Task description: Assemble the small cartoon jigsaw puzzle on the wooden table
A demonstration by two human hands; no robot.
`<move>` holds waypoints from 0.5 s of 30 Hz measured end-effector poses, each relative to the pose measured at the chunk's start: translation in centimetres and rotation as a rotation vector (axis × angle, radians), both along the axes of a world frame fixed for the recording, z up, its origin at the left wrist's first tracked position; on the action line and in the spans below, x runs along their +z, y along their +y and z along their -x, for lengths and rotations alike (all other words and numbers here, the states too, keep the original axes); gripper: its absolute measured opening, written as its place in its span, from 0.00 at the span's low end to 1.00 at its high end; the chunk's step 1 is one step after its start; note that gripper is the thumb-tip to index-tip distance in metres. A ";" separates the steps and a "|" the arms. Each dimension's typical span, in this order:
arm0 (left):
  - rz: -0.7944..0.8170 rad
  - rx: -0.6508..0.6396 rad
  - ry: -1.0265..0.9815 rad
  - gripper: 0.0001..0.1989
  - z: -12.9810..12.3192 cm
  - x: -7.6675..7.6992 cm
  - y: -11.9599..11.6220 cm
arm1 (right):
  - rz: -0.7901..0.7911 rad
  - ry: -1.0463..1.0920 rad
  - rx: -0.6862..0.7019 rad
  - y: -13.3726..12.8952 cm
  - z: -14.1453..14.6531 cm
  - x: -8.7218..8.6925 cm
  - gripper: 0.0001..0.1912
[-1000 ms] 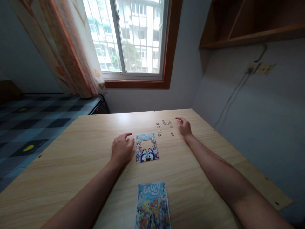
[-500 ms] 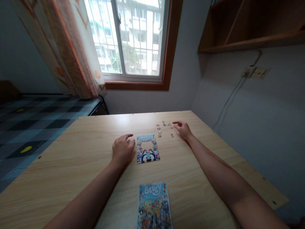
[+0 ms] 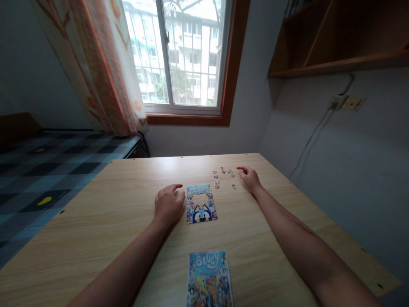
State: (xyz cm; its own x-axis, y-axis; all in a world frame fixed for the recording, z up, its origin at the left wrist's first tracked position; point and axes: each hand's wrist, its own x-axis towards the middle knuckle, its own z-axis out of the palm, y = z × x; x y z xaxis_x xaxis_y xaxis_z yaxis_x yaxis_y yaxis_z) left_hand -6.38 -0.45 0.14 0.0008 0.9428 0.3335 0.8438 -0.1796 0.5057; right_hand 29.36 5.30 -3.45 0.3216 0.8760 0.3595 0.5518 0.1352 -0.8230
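Observation:
A partly assembled jigsaw puzzle [image 3: 202, 216] lies on the wooden table, with a gap in its upper middle and a blue dog's face below. Just left of it rests my left hand [image 3: 170, 204], thumb and index finger apart, holding nothing. Several loose puzzle pieces [image 3: 217, 185] are scattered beyond the puzzle to the right. At the right side of these pieces is my right hand [image 3: 250, 179], index finger stretched out and thumb apart. No piece shows in it, though its lower fingers are partly hidden. A colourful Bluey picture sheet [image 3: 209, 279] lies nearer to me.
The light wooden table [image 3: 143, 247] reaches towards a window [image 3: 194, 64] and the wall. A bed with a checked cover [image 3: 79, 157] stands at the left. On the right are a wall shelf [image 3: 338, 66] and a socket with a cable [image 3: 351, 103].
The view has shifted slightly, so everything appears lower and further right. My right hand has moved a little to the right of the loose pieces. My left hand stays beside the puzzle.

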 end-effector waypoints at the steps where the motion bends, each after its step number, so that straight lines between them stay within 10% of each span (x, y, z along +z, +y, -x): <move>1: 0.003 -0.001 0.003 0.19 0.0 0.1 -0.1 | -0.005 0.016 -0.008 0.2 -0.2 -0.1 0.24; 15: -0.001 -0.006 0.016 0.18 -0.3 0.3 -0.3 | 0.023 0.097 -0.165 2.1 -0.6 -0.7 0.20</move>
State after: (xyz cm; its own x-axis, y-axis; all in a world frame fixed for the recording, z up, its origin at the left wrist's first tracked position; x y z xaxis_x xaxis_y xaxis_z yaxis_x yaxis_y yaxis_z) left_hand -6.13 -0.76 0.46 0.0115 0.9423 0.3345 0.8505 -0.1852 0.4923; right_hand 30.00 7.41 -4.19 0.4936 0.8163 0.3000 0.4830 0.0296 -0.8751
